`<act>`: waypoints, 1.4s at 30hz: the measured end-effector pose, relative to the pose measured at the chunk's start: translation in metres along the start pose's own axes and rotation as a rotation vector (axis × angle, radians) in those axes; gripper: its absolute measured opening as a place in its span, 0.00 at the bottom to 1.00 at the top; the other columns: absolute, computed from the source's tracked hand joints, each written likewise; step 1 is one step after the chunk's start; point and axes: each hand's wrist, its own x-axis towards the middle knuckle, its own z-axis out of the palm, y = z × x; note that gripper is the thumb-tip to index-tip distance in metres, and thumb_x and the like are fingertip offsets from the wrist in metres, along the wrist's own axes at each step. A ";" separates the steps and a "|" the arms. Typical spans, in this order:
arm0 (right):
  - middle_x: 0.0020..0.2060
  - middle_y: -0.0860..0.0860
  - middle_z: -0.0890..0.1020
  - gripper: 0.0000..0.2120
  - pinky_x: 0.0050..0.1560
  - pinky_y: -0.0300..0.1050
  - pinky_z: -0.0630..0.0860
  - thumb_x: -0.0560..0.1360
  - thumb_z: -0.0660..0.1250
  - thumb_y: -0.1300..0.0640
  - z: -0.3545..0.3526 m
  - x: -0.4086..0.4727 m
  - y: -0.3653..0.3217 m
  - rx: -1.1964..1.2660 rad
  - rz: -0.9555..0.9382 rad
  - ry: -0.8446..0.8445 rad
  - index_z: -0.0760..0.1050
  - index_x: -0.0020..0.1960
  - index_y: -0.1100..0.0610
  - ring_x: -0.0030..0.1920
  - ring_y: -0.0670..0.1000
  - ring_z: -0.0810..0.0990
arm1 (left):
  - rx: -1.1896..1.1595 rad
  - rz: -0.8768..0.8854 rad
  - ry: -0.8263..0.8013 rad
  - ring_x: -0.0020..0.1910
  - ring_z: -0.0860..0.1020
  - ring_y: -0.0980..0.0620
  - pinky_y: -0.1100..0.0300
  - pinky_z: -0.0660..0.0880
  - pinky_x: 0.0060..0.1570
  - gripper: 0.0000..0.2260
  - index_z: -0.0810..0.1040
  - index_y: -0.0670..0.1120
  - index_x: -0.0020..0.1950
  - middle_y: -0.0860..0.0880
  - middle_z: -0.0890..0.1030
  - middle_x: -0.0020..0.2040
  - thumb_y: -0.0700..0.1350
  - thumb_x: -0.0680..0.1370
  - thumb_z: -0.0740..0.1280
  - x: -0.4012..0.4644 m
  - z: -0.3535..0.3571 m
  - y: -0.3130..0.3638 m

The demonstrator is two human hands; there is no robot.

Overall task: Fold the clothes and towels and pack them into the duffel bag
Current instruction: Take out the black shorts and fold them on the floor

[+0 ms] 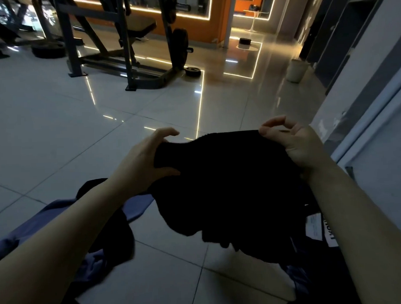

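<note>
Between the two hands hangs a black, soft, towel-like cloth [223, 180], held up over the pale glossy tiled floor [57, 125]. At its left edge the left hand [140, 163] has a closed grip, thumb below and fingers curled over the bunched fabric. At its upper right edge the right hand [292, 141] has only part of a grip: the cloth is caught under the palm and lower fingers, while thumb and forefinger curl loosely above it, not quite touching. Below both grips the cloth sags in folds.

Under the left grip, a blue-purple garment [137, 206] lies spread on the floor with a second dark garment [120, 234] on top of it. Below the right grip sits something dark that may be the duffel bag; I cannot tell. Beside it shows a white tag [318, 227] with print too small and cut off to read.

Well beyond the grips stand a grey steel weight rack [123, 40] and a pale waste bin [296, 71].
</note>
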 end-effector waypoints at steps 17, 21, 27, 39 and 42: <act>0.45 0.51 0.81 0.13 0.46 0.42 0.76 0.69 0.75 0.62 -0.027 -0.022 0.022 -0.784 0.176 -0.473 0.77 0.49 0.51 0.47 0.51 0.80 | 0.306 -0.009 0.147 0.40 0.76 0.47 0.53 0.74 0.40 0.10 0.76 0.51 0.48 0.53 0.75 0.47 0.55 0.73 0.63 -0.008 -0.021 -0.012; 0.41 0.53 0.82 0.10 0.41 0.39 0.76 0.67 0.77 0.61 -0.034 -0.030 0.011 -0.652 0.011 -0.322 0.79 0.47 0.55 0.42 0.50 0.82 | 0.183 -0.132 0.246 0.36 0.75 0.51 0.59 0.70 0.36 0.03 0.73 0.46 0.48 0.52 0.75 0.38 0.43 0.78 0.67 -0.003 -0.035 -0.016; 0.38 0.50 0.81 0.10 0.42 0.42 0.73 0.71 0.73 0.60 -0.032 -0.029 0.022 -0.952 -0.118 -0.157 0.74 0.40 0.47 0.41 0.49 0.80 | 0.150 -0.142 0.072 0.34 0.75 0.49 0.68 0.67 0.33 0.07 0.73 0.52 0.45 0.48 0.76 0.37 0.41 0.77 0.67 -0.006 -0.028 -0.005; 0.33 0.50 0.75 0.11 0.34 0.39 0.68 0.72 0.71 0.63 -0.058 -0.046 0.013 -0.821 -0.067 -0.099 0.69 0.40 0.54 0.33 0.47 0.71 | 0.198 -0.018 -0.142 0.37 0.75 0.63 0.71 0.71 0.36 0.21 0.70 0.62 0.40 0.58 0.78 0.38 0.42 0.67 0.78 -0.014 -0.044 0.011; 0.34 0.49 0.73 0.14 0.36 0.41 0.69 0.72 0.70 0.64 -0.065 -0.051 0.017 -0.794 0.068 -0.262 0.67 0.41 0.50 0.31 0.42 0.70 | 0.264 -0.040 -0.276 0.32 0.73 0.63 0.69 0.69 0.34 0.19 0.67 0.57 0.38 0.60 0.77 0.36 0.42 0.69 0.77 -0.021 -0.033 0.011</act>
